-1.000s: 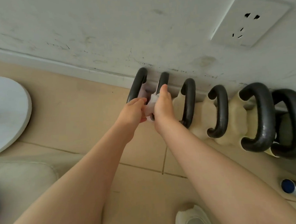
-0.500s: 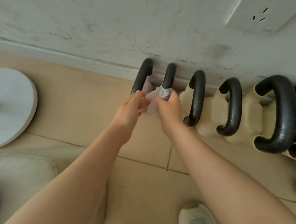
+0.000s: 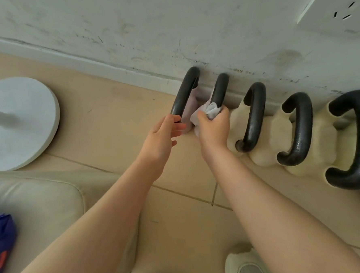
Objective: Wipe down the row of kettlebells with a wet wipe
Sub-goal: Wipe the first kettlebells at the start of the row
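Kettlebells [image 3: 258, 119] sit in a row on the floor against the wall. Right hand [image 3: 213, 130] has the wet wipe [image 3: 209, 111] bunched around the second handle [image 3: 219, 89]; left hand [image 3: 161, 137] hangs loose beside the first. Heavy iron probably, so wipe them in place; the limp wipe needs a firm pinch.

Head view, steeply down, near floor [image 3: 102, 124]

Beige tiled floor [image 3: 102, 128], kettlebells [image 3: 255, 114] in a row along the wall from just beyond the hands [image 3: 213, 128] off right, round white base [image 3: 37, 124] well left, shoe [image 3: 244, 267] nearer
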{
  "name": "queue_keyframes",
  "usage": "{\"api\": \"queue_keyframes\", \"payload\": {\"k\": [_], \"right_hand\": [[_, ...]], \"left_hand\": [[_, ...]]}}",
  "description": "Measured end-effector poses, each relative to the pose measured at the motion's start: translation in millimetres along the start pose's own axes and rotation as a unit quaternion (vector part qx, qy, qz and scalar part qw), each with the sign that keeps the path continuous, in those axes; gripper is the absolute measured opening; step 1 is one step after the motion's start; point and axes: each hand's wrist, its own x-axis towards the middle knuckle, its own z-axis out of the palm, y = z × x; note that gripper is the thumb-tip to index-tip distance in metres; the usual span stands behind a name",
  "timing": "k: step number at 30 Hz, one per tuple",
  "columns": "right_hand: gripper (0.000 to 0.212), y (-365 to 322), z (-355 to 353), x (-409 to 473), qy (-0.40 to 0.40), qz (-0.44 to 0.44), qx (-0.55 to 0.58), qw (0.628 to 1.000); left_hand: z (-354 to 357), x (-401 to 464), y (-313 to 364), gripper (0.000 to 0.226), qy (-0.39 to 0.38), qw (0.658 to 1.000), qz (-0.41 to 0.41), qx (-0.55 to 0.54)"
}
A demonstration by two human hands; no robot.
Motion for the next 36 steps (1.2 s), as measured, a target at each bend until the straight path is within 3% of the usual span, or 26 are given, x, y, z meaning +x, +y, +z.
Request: {"api": "queue_keyframes", "payload": {"k": [3,6,11,13,17,19,22,24,27,29,30,31,34,36], "right_hand": [[0.062,24,-5,-18,-0.015,-0.101,-0.092,0.991],[0.077,34,-6,-20,-0.025,-0.112,-0.126,0.985],[0.062,0,-17,-9,-0.083,0.012,-0.027,0.996],[0.048,-17,-14,-7,-0.047,0.045,-0.004,0.998],[0.054,-20,-7,-23,-0.023,-0.089,-0.168,0.982],[0.061,-9,-16,-29,-0.032,-0.196,-0.292,0.935],[0.071,3,-38,-27,-0.104,-0.308,-0.484,0.812],[0.065,1,-52,-23,-0.127,-0.396,-0.564,0.713],[0.053,6,-67,-6,-0.167,-0.526,-0.681,0.481],[0.047,3,-68,1,-0.239,-0.541,-0.745,0.308],[0.040,-5,-64,6,-0.266,-0.535,-0.760,0.254],[0.032,-20,-58,9,-0.272,-0.535,-0.764,0.235],[0.023,-66,-46,26,-0.277,-0.499,-0.752,0.330],[0.022,-82,-41,38,-0.279,-0.489,-0.737,0.373]], "left_hand": [[-1,-3,-4,0.027,0.005,1.000,-0.009,-0.006],[-3,-4,-4,0.028,0.006,1.000,-0.006,-0.004],[0,-7,-1,0.026,0.005,1.000,-0.002,0.002],[6,-9,-5,0.027,-0.005,1.000,-0.008,-0.009],[10,-12,-16,0.027,-0.014,1.000,-0.014,-0.016],[8,-11,-20,0.029,-0.010,1.000,-0.021,-0.009],[7,-10,-24,0.032,-0.010,0.999,-0.031,-0.007],[7,-8,-25,0.033,-0.007,0.999,-0.036,-0.020],[9,-6,-23,0.033,0.004,0.999,-0.037,-0.033],[11,-5,-22,0.033,0.007,0.998,-0.039,-0.038],[11,-6,-21,0.034,0.007,0.998,-0.039,-0.039],[12,-6,-20,0.034,0.006,0.999,-0.038,-0.039],[11,-4,-19,0.035,0.007,0.999,-0.036,-0.039],[11,-4,-21,0.035,0.004,0.999,-0.031,-0.024]]}}
